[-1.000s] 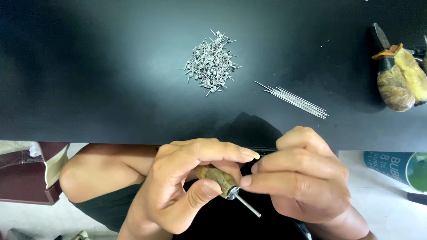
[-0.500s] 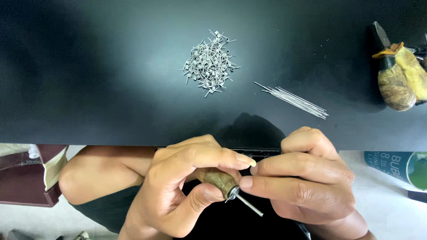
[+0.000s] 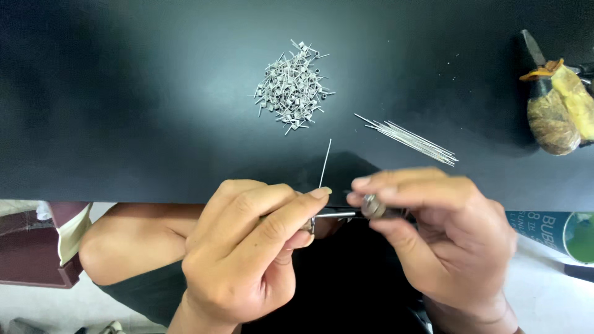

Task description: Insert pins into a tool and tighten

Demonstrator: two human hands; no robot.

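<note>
My left hand pinches a thin straight wire that points up over the table edge. My right hand grips a small winding tool with a metal rod pointing left toward the left fingertips. The wire's lower end meets the rod between the two hands. On the black table lies a pile of small wound wire coils. To its right rests a bundle of straight wires.
Pliers with wrapped yellowish handles lie at the table's right edge. A teal package sits below the table at the right. A dark red object is at the lower left. My knee shows under the table edge.
The tool has passed from my left hand to my right hand and now lies horizontal. My left hand now holds a straight wire standing upward against the rod.
</note>
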